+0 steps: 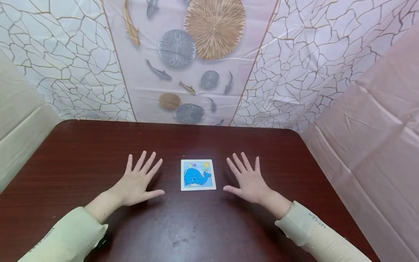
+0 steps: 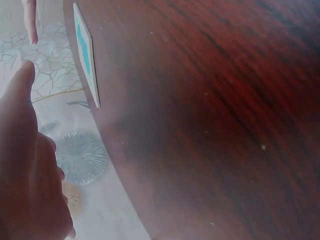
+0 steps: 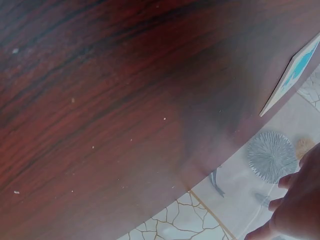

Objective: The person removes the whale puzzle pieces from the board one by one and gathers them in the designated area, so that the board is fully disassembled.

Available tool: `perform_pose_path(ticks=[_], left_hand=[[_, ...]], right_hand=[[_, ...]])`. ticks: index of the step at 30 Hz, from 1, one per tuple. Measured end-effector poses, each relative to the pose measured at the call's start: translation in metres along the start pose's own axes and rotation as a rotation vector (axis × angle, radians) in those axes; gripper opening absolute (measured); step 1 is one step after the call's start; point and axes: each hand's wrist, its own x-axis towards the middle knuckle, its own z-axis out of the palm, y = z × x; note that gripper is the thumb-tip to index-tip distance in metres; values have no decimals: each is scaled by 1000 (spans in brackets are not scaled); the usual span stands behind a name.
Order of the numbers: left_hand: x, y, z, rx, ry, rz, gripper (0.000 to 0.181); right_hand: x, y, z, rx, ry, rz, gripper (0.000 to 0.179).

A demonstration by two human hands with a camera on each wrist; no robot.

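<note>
A square picture puzzle [image 1: 198,175] with a white border lies flat on the table; it shows a blue whale and a yellow flower, with faint seams between its pieces. To its left, my left hand [image 1: 135,183] is held with the fingers spread and straight. On the other side my right hand [image 1: 250,182] is spread the same way, palm down. Neither hand touches the puzzle. The left wrist view shows the puzzle [image 2: 86,55] edge-on beyond my left hand [image 2: 32,165]. Part of the puzzle [image 3: 295,72] also appears beyond my right hand [image 3: 300,205] in the right wrist view.
The dark red-brown wooden table [image 1: 157,225] has rounded far corners. Behind it hangs a patterned cloth [image 1: 183,87] with fish and round leaf shapes. Plain pale cloth [image 1: 370,145] drapes along the right side, and more pale cloth [image 1: 23,120] along the left.
</note>
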Motion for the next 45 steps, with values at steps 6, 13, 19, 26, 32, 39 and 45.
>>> perform_pose_path(ticks=[6,13,19,26,32,39,45], left_hand=[[-1,-1,3,-6,-6,-3,89],[-1,-3,5,-18,7,14,88],[1,-3,5,-47,-27,4,89],[6,-1,6,-45,-20,19,89],[12,1,8,-51,-2,33,88],[18,6,12,-80,-7,64,88],[25,12,17,-85,-36,87,87]], right_hand=[[1,0,-1,-8,7,-8,89],[2,0,-2,13,-5,-6,89],[5,-2,-3,26,4,-8,88],[11,-6,-6,45,26,-23,89],[17,-9,-7,71,41,-16,89],[27,-14,-8,145,31,11,89],[36,-19,-10,240,13,55,86]])
